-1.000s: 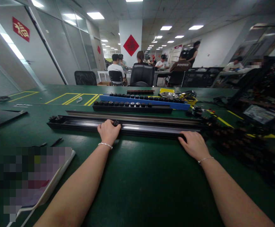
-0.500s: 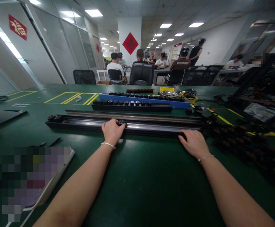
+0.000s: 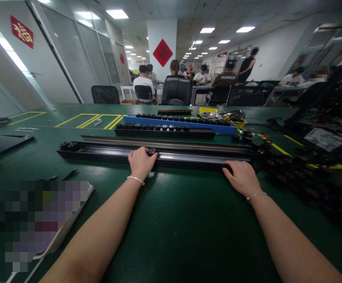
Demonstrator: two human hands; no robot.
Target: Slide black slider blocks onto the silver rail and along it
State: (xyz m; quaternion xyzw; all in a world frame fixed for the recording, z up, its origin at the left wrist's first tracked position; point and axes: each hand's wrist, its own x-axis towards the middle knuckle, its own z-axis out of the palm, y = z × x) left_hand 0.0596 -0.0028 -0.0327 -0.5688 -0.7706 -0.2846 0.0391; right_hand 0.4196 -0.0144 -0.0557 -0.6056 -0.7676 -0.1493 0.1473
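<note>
A long black rail [image 3: 100,151] with a shiny groove lies across the green table [image 3: 171,220] in front of me. My left hand [image 3: 140,162] rests on its near edge, fingers curled over a small black knob-like part [image 3: 151,151] sitting in the rail. My right hand [image 3: 240,177] lies further right, fingers closed on the rail's near edge close to its right end. A second grey rail [image 3: 188,145] lies just behind the first.
Behind are a black strip [image 3: 165,133] and a blue strip [image 3: 182,124] carrying rows of knobs, and a metal bowl [image 3: 210,116]. A heap of black parts [image 3: 300,177] lies to the right. A blurred booklet [image 3: 41,220] sits at near left. Seated people work at far tables.
My left hand has slid a little to the right along the rail with the small black part. My right hand has stayed in place.
</note>
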